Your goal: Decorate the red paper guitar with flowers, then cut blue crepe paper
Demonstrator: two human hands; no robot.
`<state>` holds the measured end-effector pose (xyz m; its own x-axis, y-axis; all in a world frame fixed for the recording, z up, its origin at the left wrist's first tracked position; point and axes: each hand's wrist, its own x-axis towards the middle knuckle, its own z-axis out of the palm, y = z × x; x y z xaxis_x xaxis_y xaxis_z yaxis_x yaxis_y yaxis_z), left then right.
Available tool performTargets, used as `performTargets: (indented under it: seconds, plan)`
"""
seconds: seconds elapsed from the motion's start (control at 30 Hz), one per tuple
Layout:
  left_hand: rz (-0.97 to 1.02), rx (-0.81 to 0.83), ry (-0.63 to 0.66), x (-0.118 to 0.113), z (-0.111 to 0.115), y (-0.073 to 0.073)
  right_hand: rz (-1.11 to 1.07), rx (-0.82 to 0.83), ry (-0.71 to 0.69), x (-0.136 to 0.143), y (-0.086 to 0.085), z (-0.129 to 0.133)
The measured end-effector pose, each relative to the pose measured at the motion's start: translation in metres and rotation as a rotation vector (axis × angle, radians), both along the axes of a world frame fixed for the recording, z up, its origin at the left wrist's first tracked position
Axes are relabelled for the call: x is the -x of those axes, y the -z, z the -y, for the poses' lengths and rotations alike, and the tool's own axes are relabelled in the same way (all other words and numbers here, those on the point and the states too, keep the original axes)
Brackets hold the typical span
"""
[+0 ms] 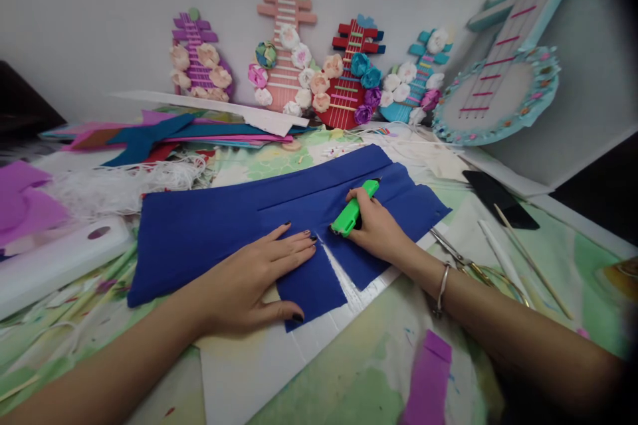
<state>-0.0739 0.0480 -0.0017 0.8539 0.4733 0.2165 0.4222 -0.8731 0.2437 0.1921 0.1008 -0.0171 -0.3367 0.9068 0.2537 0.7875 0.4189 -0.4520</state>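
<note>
A dark blue sheet (199,232), foam or fabric by its look, lies across a white board (239,378). Two slits run through the sheet, and the one at the front gapes to show the board. My left hand (254,272) rests flat on the sheet left of that gap, fingers stretched out. Wrapped round a bright green utility knife (355,209), my right hand (373,226) is just right of the gap, over the sheet. Whether the blade touches the sheet is hidden.
Decorated toy guitars (349,80) lean along the wall. Scissors (461,255), a wooden stick (533,262) and a black phone-like slab (498,199) lie to the right. White string (129,179) and coloured sheets (164,136) are at left. A purple scrap (429,372) lies in front.
</note>
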Motion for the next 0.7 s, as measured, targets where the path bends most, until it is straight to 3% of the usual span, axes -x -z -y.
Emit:
performTargets:
  seconds: [0.2,0.5,0.7]
  plan:
    - [0.043,-0.012,0.059,0.002,0.003,-0.003,-0.024,0.014,0.003,-0.001,-0.002,0.002]
    - [0.141,-0.124,0.044,-0.007,0.010,0.000,-0.062,0.028,0.018,-0.001,0.000,0.004]
    - [0.156,-0.230,0.018,-0.012,0.013,0.003,-0.063,0.070,-0.076,-0.013,-0.028,0.011]
